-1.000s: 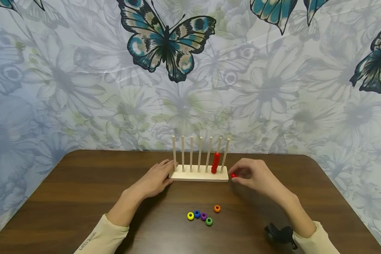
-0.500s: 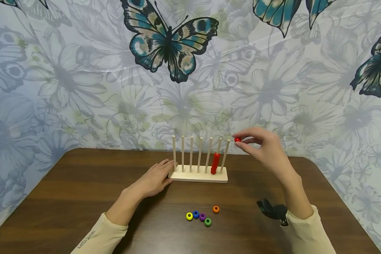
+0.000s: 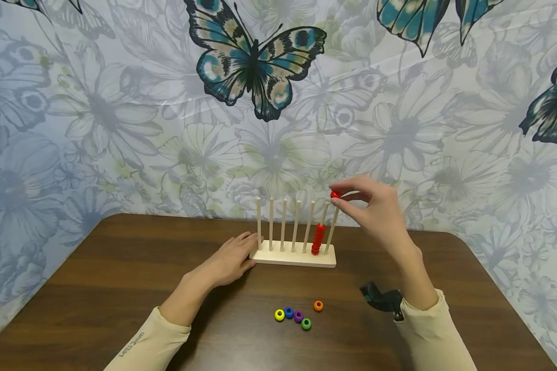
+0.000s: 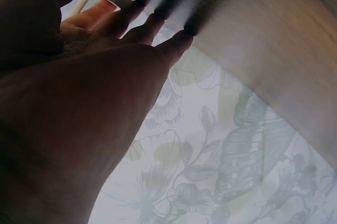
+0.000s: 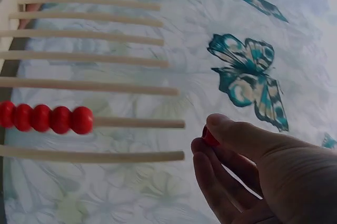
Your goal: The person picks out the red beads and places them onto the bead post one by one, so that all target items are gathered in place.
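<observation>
A pale wooden peg stand [image 3: 292,257] with several upright pegs stands near the far edge of the table. Red beads [image 3: 317,239] are stacked on its second peg from the right; in the right wrist view the stacked beads [image 5: 60,119] stop short of the peg's tip. My right hand [image 3: 376,211] pinches one red bead [image 3: 335,195] between thumb and fingertips, right above the rightmost peg [image 3: 332,229]. A small gap separates bead and peg tip in the right wrist view. My left hand [image 3: 229,260] rests against the stand's left end, fingers extended.
Loose beads lie on the brown table [image 3: 144,268] in front of the stand: yellow [image 3: 279,315], blue [image 3: 289,312], purple [image 3: 298,316], green [image 3: 306,324] and orange [image 3: 318,306]. A black strap-like piece [image 3: 382,299] sits at my right wrist. A butterfly-patterned cloth [image 3: 167,154] hangs behind.
My right hand has lifted the red bead from beside the stand's right end, then brought it left over the rightmost peg. The left hand stays at the stand's left end.
</observation>
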Motion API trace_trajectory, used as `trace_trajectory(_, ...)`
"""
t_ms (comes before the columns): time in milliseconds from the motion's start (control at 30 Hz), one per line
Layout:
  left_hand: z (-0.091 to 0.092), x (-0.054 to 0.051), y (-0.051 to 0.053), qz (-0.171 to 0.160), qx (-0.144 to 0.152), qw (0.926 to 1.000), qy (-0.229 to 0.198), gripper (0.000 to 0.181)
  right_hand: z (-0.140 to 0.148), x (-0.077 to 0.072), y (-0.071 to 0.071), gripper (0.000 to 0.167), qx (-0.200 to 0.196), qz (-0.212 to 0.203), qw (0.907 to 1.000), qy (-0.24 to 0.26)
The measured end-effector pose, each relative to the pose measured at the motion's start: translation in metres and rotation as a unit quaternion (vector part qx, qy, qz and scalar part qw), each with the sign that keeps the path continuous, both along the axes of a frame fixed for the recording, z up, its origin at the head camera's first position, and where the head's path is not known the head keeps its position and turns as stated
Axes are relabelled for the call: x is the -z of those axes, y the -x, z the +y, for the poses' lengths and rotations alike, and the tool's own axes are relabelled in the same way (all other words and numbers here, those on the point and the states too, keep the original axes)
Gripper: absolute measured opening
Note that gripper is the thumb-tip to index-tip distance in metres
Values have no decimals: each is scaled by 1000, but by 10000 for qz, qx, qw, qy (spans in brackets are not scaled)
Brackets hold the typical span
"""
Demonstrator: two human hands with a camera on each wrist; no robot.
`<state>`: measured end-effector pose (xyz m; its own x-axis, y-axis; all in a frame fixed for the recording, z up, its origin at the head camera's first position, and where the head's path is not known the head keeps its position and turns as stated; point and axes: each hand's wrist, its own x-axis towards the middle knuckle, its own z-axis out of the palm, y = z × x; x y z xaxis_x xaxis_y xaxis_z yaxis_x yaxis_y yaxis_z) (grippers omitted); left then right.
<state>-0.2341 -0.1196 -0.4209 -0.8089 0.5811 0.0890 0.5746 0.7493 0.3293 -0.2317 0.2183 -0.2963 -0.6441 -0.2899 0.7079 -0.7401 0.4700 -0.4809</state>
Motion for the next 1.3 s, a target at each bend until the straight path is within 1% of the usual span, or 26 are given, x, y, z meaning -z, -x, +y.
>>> trace_trajectory(133,0,2,0,-10,-24,10000,-55,54,-7,6,1,25,139,-58,9994,-313)
trace_trajectory(300,-1,2,0,20,-22,10000,-51,53,-9,9,1,24,276,-106,9986,-442)
trace_trajectory(500,0,1,-1,-32,-57,10000,1,52,-9,14,2,24,281,-96,9985,-451)
trace_trajectory(667,0,3,-2,-46,-39,10000,-19,53,-11,19,4,24,163,-235,9983,-499)
trace_trajectory(767,1,2,-2,-27,-14,10000,-23,54,-11,20,5,23,96,-317,9981,-517)
trace_trajectory(933,2,-1,-1,-97,-9,9999,-40,54,-10,20,6,33,175,-412,9975,-555)
trace_trajectory(1033,2,-1,-2,-142,-15,9999,-29,54,-9,20,7,41,171,-580,9962,-627)
trace_trajectory(1100,1,-2,-2,-158,-29,9999,-22,54,-8,21,6,44,112,-751,9949,-664)
trace_trajectory(1200,1,-2,-1,-130,-30,9999,-9,55,-4,22,5,46,12,-1026,9929,-603)
trace_trajectory(1300,2,-1,-1,-119,-28,9999,-29,55,4,25,3,44,113,-1269,9906,-493)
